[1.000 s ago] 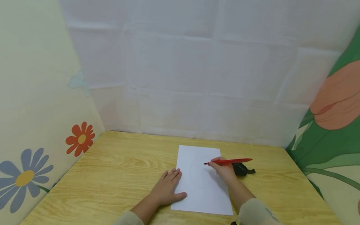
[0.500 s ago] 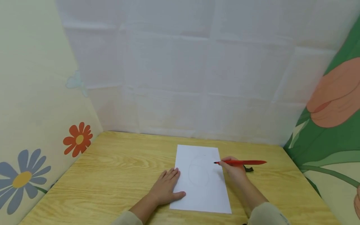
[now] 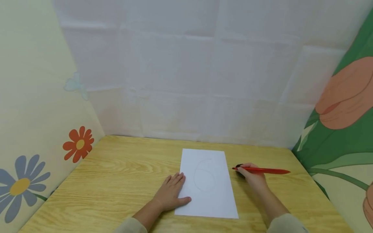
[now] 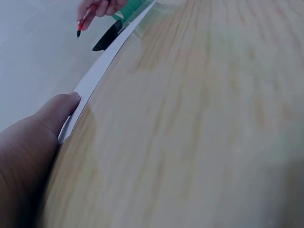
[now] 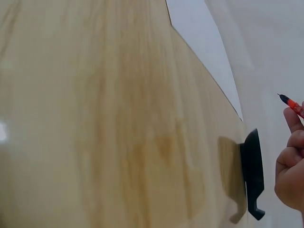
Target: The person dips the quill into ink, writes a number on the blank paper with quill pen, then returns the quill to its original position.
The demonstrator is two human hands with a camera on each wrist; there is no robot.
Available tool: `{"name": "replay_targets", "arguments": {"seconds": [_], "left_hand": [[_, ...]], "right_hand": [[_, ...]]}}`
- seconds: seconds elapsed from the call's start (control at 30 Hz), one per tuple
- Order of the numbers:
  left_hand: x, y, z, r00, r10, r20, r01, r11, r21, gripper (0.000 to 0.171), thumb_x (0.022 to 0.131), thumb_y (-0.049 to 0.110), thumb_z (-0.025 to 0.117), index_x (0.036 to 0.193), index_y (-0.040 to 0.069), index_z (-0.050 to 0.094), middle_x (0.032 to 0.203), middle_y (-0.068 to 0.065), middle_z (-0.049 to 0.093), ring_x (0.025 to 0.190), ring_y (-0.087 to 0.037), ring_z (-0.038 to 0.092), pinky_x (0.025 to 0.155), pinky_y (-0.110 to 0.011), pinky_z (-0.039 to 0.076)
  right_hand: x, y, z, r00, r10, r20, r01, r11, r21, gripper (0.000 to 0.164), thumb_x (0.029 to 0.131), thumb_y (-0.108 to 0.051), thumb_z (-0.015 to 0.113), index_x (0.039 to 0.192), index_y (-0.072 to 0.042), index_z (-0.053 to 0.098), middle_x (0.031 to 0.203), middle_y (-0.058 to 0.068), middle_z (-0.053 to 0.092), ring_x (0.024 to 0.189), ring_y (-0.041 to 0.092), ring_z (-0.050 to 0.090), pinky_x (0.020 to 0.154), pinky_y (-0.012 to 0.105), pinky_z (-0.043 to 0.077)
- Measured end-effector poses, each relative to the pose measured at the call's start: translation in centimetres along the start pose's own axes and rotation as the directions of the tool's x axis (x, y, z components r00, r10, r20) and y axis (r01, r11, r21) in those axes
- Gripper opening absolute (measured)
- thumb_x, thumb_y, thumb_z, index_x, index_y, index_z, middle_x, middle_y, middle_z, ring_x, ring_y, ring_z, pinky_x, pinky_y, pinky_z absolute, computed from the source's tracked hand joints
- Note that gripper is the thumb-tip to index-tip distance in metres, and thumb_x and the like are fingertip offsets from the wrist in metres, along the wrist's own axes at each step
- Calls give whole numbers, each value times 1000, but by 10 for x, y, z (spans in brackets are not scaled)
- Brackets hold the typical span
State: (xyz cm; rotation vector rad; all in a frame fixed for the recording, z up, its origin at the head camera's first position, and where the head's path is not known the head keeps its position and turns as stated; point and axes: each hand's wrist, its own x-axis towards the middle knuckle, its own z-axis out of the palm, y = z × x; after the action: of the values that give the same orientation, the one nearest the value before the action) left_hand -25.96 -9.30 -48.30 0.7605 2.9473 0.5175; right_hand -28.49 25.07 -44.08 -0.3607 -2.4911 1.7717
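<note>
A sheet of white paper (image 3: 211, 205) lies on the wood-grain table, bearing a faint looped line (image 3: 196, 174) shaped like a 6. My left hand (image 3: 171, 193) rests flat over its left edge, fingers straight and thumb spread across the lower part. To the right of the sheet, my right hand (image 3: 256, 181) pinches a red pen (image 3: 272, 170) near its black tip, which points left and is held off the paper. Beneath that hand is a black object (image 5: 252, 166) with a narrow bent end, standing on the table; the hand partly covers it in the head view.
The wood-grain tabletop (image 3: 122, 168) extends to both sides of the sheet. A creased white cloth (image 3: 175, 81) hangs along the back. Flower-patterned panels stand at the left (image 3: 26, 106) and right (image 3: 349, 139).
My right hand has moved right with the red pen, from over the sheet to beside it, so more of the faint looped line shows. The left hand stays in place on the paper.
</note>
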Motion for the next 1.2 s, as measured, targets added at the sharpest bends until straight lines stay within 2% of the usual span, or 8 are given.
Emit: {"name": "replay_targets", "arguments": {"seconds": [0.13, 0.23, 0.4, 0.63, 0.9, 1.07, 1.2], "left_hand": [[1, -1, 0, 1000, -1, -5, 1, 1000, 9, 92, 87, 65, 55, 150, 0, 35, 160, -14, 31, 150, -32, 24, 123, -53, 16], [1, 0, 0, 1000, -3, -3, 3, 1000, 12, 92, 88, 65, 55, 150, 0, 35, 160, -14, 31, 150, -31, 25, 123, -53, 16], [0, 0, -1, 1000, -5, 0, 5, 1000, 8, 93, 87, 65, 55, 150, 0, 35, 160, -14, 31, 150, -32, 25, 123, -53, 16], [0, -1, 0, 1000, -5, -4, 5, 1000, 12, 93, 88, 65, 54, 150, 0, 35, 160, -14, 31, 150, -31, 25, 123, -53, 16], [0, -1, 0, 1000, -8, -7, 8, 1000, 15, 93, 87, 66, 54, 150, 0, 35, 160, -14, 31, 150, -31, 24, 123, -53, 16], [0, 0, 0, 1000, -8, -5, 8, 1000, 18, 93, 87, 66, 54, 150, 1, 35, 160, -14, 31, 150, -31, 24, 123, -53, 16], [0, 0, 0, 1000, -7, -5, 7, 1000, 18, 93, 87, 66, 54, 150, 0, 35, 159, -14, 31, 150, -31, 25, 123, -53, 17]], "right_hand": [[-1, 6, -10, 1000, 15, -26, -15, 1000, 4, 19, 87, -30, 74, 97, -15, 68, 71, -14, 54, 62, 7, 44, 56, 20, 42], [-2, 10, -18, 999, 0, -45, 0, 1000, -14, 20, 87, -31, 74, 98, -15, 69, 75, -17, 57, 68, 6, 47, 62, 20, 44], [-4, 16, -27, 998, 19, -63, -23, 999, -50, 24, 90, -32, 71, 105, -13, 68, 78, -19, 59, 78, 7, 50, 70, 20, 43], [-4, 19, -36, 997, 25, -76, -28, 999, -39, 23, 92, -29, 68, 105, -11, 67, 72, -14, 52, 69, 9, 46, 62, 22, 41], [-6, 24, -46, 995, 28, -93, -29, 999, -13, 18, 90, -36, 71, 97, -20, 67, 73, -24, 57, 73, 5, 48, 67, 20, 44], [-4, 26, -49, 993, 36, -110, -41, 998, -42, 22, 91, -35, 70, 100, -16, 66, 73, -24, 57, 73, 6, 48, 66, 20, 43], [-3, 28, -49, 994, 25, -103, -27, 999, -26, 20, 92, -31, 69, 101, -13, 64, 72, -24, 59, 72, 5, 48, 67, 20, 42]]}}
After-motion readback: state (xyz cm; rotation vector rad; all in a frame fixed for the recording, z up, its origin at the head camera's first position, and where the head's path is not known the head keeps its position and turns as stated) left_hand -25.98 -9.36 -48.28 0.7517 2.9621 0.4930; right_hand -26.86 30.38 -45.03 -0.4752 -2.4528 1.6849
